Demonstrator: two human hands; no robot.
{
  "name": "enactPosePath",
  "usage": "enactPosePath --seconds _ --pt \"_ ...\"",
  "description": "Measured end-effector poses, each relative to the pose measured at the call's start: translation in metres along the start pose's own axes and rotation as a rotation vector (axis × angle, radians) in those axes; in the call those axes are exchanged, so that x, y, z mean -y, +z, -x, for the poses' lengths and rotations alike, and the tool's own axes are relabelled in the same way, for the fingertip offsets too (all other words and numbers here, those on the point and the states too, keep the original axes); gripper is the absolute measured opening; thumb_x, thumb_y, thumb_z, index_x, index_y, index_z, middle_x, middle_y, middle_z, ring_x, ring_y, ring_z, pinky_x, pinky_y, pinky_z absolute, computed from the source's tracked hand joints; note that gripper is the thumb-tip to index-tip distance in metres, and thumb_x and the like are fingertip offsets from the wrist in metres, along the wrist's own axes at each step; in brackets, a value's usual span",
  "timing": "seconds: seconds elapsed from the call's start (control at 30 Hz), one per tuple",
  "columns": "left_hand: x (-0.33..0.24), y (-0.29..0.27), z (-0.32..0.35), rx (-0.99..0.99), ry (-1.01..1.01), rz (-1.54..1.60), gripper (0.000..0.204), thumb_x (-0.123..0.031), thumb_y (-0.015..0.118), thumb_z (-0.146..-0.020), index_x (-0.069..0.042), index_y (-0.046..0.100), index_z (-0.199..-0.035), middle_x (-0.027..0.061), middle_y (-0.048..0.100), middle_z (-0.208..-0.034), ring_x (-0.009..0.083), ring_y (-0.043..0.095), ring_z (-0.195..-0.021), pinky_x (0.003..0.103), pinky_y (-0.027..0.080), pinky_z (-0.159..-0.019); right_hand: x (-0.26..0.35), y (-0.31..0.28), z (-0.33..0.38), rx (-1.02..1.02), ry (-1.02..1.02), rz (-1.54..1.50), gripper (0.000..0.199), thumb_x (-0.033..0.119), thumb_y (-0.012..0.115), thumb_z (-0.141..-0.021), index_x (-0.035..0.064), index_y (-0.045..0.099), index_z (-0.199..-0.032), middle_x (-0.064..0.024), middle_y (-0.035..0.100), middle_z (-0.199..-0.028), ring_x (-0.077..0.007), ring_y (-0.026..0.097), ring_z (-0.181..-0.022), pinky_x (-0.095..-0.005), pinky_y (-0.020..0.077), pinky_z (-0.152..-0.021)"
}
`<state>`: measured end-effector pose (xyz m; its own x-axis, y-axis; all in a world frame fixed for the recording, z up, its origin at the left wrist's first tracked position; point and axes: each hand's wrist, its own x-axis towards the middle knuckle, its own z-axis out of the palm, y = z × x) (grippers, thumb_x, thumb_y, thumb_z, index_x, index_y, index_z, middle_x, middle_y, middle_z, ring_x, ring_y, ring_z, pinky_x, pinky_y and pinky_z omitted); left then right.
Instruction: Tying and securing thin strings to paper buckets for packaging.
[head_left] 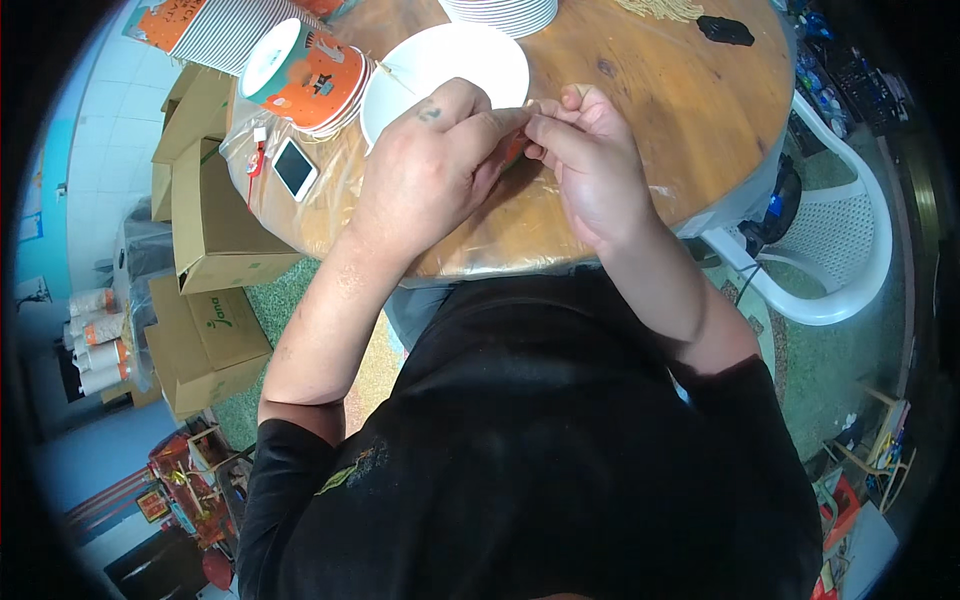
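Left hand (pixel 430 165) and right hand (pixel 590 165) pressed together over the round wooden desk (pixel 660 90), fingers of both pinched on 1 small red-and-green packet (pixel 513 150) just below a white bowl (pixel 440 55). Beside the left hand: stacked orange paper cups (pixel 300 75) and a phone (pixel 294 167).

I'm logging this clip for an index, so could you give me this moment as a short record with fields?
Setting: round wooden table, seen from above
Left hand: pinching a small red-and-green item with the right
Right hand: fingertips meeting the left's
Just beyond the hands: white lid
Left of lid: stacked orange paper cups, small white device
Floor: cardboard boxes, white plastic chair
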<state>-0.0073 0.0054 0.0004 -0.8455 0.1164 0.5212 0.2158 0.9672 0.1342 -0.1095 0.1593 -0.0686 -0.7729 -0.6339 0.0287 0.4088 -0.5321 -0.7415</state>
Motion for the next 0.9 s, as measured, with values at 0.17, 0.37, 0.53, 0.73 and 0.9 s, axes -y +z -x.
enactPosePath --seconds 0.17,0.37,0.53,0.73,0.9 --pt "0.002 -0.004 -0.005 0.034 0.002 0.015 0.022 -0.016 0.085 -0.09 -0.013 0.084 -0.112 0.007 0.066 -0.092 0.0292 0.073 -0.083 0.042 0.06 -0.072 -0.005 -0.005 0.001 0.001 0.085 -0.158 0.028 -0.005 0.069 -0.106 0.0108 0.047 -0.114 -0.0119 0.075 -0.115 -0.014 0.07 -0.1 -0.0288 0.0577 -0.092" --pt "0.009 -0.005 -0.005 0.068 -0.036 0.11 0.017 -0.016 0.083 -0.092 -0.009 0.083 -0.107 0.0091 0.067 -0.091 0.031 0.074 -0.083 0.043 0.061 -0.073 -0.005 -0.005 0.001 0.047 0.071 -0.07 0.024 -0.004 0.068 -0.107 0.0113 0.051 -0.11 -0.0097 0.075 -0.113 -0.0156 0.072 -0.103 -0.0303 0.0604 -0.093" --pt "0.007 -0.009 -0.007 0.082 0.034 -0.011 0.015 -0.017 0.082 -0.093 -0.007 0.08 -0.103 0.0094 0.067 -0.091 0.0318 0.074 -0.083 0.044 0.061 -0.074 -0.001 -0.008 0.0 0.084 0.076 -0.034 0.025 -0.01 0.071 -0.102 0.0074 0.056 -0.113 -0.0086 0.074 -0.111 -0.0151 0.073 -0.105 -0.0295 0.0612 -0.094" --pt "0.004 -0.01 -0.007 0.108 0.058 -0.092 0.019 -0.01 0.082 -0.093 -0.009 0.08 -0.111 0.0078 0.07 -0.099 0.0306 0.075 -0.082 0.042 0.062 -0.071 -0.003 -0.008 0.001 0.08 0.041 0.034 0.03 -0.014 0.075 -0.097 0.0031 0.059 -0.117 -0.0081 0.074 -0.108 -0.0138 0.073 -0.102 -0.0289 0.0618 -0.097" --pt "0.004 -0.003 -0.006 0.091 -0.095 0.016 0.013 -0.01 0.078 -0.095 -0.01 0.077 -0.108 0.008 0.07 -0.099 0.032 0.075 -0.084 0.043 0.061 -0.071 -0.011 -0.002 0.002 0.05 -0.127 0.176 0.031 -0.012 0.077 -0.097 0.0015 0.059 -0.117 -0.0075 0.075 -0.106 -0.013 0.074 -0.093 -0.0285 0.0639 -0.088"
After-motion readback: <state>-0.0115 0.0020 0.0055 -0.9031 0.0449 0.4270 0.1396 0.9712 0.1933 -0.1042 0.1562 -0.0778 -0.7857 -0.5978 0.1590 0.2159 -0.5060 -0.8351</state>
